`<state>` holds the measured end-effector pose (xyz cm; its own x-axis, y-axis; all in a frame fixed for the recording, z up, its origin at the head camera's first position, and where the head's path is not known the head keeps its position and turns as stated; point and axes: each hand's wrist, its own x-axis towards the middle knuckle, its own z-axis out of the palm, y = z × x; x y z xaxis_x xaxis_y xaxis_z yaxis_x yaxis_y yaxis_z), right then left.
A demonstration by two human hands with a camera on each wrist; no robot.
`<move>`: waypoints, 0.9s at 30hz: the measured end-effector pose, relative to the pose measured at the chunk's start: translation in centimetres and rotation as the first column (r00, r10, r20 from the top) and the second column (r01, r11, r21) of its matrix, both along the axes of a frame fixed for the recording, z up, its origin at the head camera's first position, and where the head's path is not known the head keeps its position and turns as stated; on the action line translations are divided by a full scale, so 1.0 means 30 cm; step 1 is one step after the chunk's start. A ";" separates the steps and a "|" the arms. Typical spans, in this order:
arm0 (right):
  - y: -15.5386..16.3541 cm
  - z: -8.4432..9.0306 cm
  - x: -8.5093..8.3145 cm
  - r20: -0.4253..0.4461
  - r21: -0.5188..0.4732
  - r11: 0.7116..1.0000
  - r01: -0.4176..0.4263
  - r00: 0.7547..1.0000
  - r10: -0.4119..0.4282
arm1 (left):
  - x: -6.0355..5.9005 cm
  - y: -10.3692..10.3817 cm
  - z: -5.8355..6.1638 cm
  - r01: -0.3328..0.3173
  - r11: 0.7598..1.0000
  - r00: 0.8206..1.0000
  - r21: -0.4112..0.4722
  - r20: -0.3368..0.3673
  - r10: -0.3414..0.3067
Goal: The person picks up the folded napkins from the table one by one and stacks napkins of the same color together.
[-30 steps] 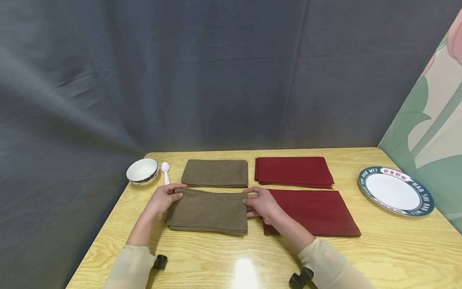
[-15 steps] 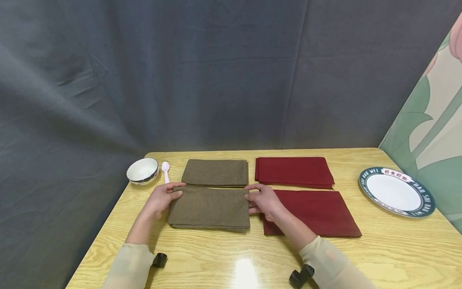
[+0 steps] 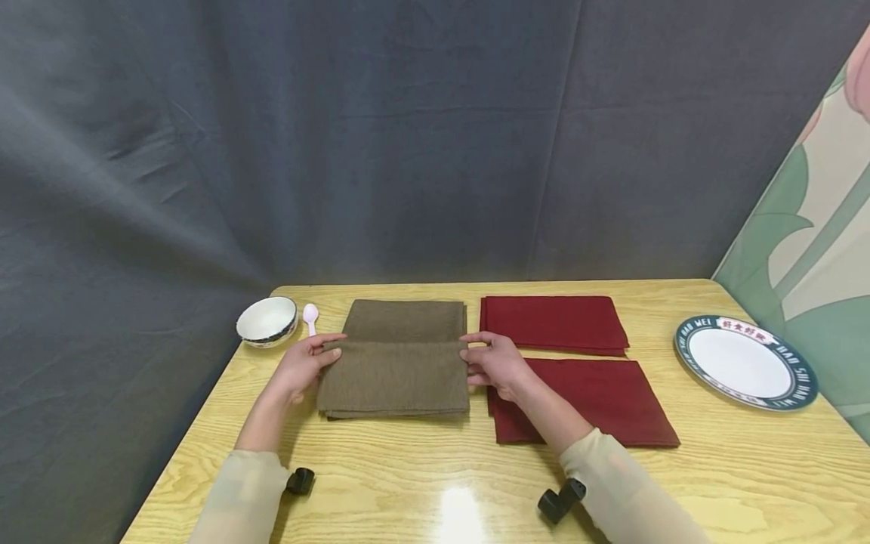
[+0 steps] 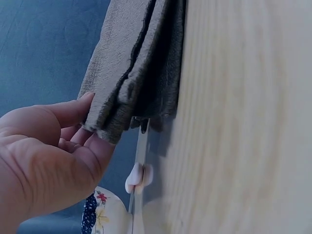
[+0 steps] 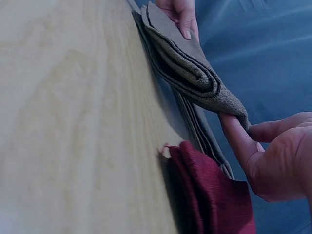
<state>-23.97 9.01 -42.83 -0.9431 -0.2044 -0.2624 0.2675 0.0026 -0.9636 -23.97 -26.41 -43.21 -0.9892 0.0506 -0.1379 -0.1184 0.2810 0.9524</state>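
A folded brown cloth [image 3: 394,378] [image 4: 136,68] [image 5: 195,63] is lifted at its far edge, and that edge overlaps a second folded brown cloth [image 3: 408,316] lying behind it. My left hand [image 3: 325,352] [image 4: 85,124] pinches the lifted cloth's far left corner between thumb and fingers. At the far right corner, my right hand [image 3: 476,353] [image 5: 243,129] pinches it the same way. In the right wrist view the cloth's near edge still touches the table [image 5: 58,122], and my left hand [image 5: 181,17] shows at its other end.
Two folded red cloths [image 3: 552,322] [image 3: 591,400] [image 5: 214,200] lie to the right of the brown ones. A white bowl [image 3: 267,320] [image 4: 102,219] and a pale pink spoon [image 3: 310,317] [image 4: 139,175] sit at the far left. A rimmed plate [image 3: 745,361] is at the right edge.
Both hands have carried the near brown cloth away from me, and its far edge now overlaps the brown cloth behind it. Both hands keep their grip on the corners.
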 end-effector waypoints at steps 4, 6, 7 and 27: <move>0.007 0.017 -0.021 0.000 -0.008 1.000 -0.005 1.000 0.005 | -0.013 0.006 0.010 -0.006 1.000 1.000 -0.017 -0.012 0.006; 0.012 0.021 -0.032 0.001 -0.005 1.000 -0.010 1.000 0.010 | -0.021 0.009 0.015 -0.012 1.000 1.000 -0.018 -0.013 0.012; 0.014 0.022 -0.038 -0.001 -0.001 1.000 -0.011 1.000 0.011 | -0.025 0.012 0.018 -0.014 1.000 1.000 -0.014 -0.010 0.014; 0.039 0.029 -0.162 0.031 -0.020 1.000 -0.016 0.999 0.016 | -0.138 0.056 0.044 -0.018 1.000 1.000 -0.014 -0.014 0.017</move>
